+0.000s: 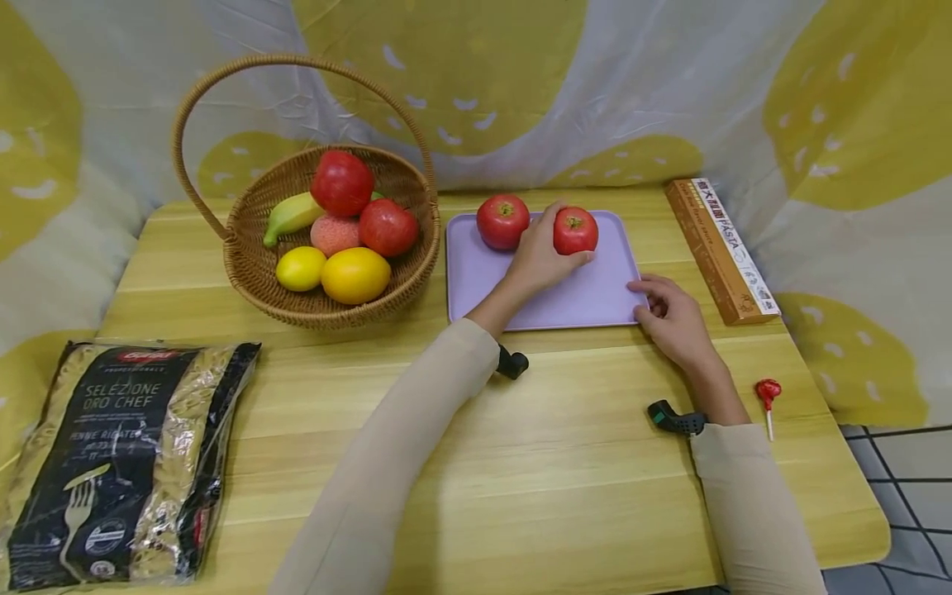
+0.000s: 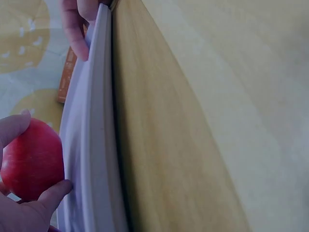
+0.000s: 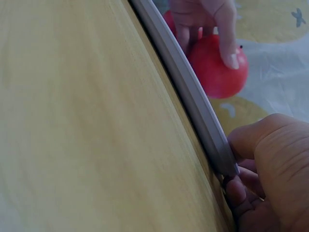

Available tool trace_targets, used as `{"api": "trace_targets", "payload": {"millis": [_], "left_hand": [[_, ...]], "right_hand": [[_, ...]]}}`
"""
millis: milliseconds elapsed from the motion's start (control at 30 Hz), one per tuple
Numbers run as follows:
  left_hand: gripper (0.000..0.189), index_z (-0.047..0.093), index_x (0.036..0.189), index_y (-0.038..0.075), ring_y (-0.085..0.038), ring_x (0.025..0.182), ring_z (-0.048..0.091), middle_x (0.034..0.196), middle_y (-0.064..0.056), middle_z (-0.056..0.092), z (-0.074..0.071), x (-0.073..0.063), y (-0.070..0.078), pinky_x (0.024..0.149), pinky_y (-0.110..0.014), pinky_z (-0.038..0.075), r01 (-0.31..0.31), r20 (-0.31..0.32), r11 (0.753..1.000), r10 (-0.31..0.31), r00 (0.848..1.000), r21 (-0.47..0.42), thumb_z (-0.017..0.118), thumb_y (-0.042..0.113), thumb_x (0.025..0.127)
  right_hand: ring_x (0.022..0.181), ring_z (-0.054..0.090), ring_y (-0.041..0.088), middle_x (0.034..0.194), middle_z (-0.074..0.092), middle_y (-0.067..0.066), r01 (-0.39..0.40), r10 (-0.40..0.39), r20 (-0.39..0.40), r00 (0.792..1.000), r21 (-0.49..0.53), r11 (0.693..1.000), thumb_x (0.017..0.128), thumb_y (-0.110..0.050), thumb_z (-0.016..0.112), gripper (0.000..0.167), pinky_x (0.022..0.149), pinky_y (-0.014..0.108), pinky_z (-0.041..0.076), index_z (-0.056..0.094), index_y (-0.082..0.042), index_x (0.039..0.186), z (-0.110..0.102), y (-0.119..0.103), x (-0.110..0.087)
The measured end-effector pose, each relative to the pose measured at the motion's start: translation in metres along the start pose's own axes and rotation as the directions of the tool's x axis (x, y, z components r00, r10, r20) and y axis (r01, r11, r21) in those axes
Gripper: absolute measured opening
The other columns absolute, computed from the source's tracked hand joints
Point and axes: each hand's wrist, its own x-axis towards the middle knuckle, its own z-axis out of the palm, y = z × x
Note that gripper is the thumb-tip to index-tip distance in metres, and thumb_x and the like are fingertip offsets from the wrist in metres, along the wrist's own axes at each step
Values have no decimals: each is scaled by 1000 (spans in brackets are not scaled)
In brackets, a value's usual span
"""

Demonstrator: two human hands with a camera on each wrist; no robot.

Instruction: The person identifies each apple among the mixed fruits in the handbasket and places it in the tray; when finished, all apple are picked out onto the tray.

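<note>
My left hand (image 1: 541, 254) grips a red apple (image 1: 576, 230) over the right half of a lilac tray (image 1: 573, 306). In the left wrist view, thumb and fingers curl round the apple (image 2: 33, 159) close to the tray's rim (image 2: 96, 116). A second red apple (image 1: 503, 221) sits at the tray's back left, just left of that hand. My right hand (image 1: 672, 322) pinches the tray's front right corner. The right wrist view has its fingers (image 3: 236, 191) at that corner, above and below the rim (image 3: 193, 92).
A wicker basket (image 1: 256, 289) with a tall handle holds a banana, lemon-like yellow fruit and several other fruits at the back left. A pasta bag (image 1: 111, 463) lies front left. Right of the tray lie a pasta box (image 1: 721, 248) and a red lollipop (image 1: 768, 390). A patterned cloth hangs behind.
</note>
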Motion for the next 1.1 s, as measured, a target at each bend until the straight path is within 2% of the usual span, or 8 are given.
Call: {"api": "trace_targets", "payload": {"millis": [100, 367, 633, 867, 1100], "left_hand": [[86, 36, 157, 22, -26, 137, 48, 150, -6, 50, 4, 3, -2, 112, -45, 49, 14, -25, 1000, -14, 1000, 13, 82, 40, 86], [88, 35, 159, 20, -26, 140, 46, 156, -6, 44, 15, 9, -1, 115, -42, 45, -10, -31, 998, 12, 999, 55, 82, 35, 87], [91, 31, 163, 23, -24, 143, 45, 158, -5, 42, 14, 13, -1, 117, -41, 44, 7, -45, 998, -3, 999, 69, 81, 34, 88], [95, 24, 165, 26, -23, 144, 44, 161, -3, 38, 14, 18, 1, 116, -41, 45, 34, -36, 992, -30, 999, 124, 80, 38, 89], [101, 19, 166, 26, -27, 149, 39, 164, -8, 34, 13, 15, 1, 120, -43, 40, 26, -19, 990, -24, 1000, 139, 80, 41, 88]], "right_hand": [[87, 49, 19, 146, 56, 15, -3, 3, -1, 1000, 7, 1000, 97, -7, 62, 37, 69, 15, 38, 68, -3, 133, 1, -1, 0], [86, 48, 18, 144, 57, 14, 5, -5, -11, 1000, 0, 1000, 96, -6, 62, 37, 68, 16, 38, 68, -3, 133, 0, 0, 2], [87, 49, 19, 144, 57, 14, 5, -5, -3, 1000, 7, 1000, 97, -7, 62, 38, 68, 15, 39, 68, -4, 134, 2, 1, 3], [88, 49, 20, 145, 57, 14, 1, -1, 0, 1000, 5, 1000, 97, -8, 61, 38, 70, 15, 39, 67, -5, 135, 4, 1, 1], [88, 49, 19, 146, 56, 12, -17, 17, 5, 1000, 0, 1000, 97, -8, 62, 39, 69, 15, 39, 67, -6, 135, 1, 0, 2]]}}
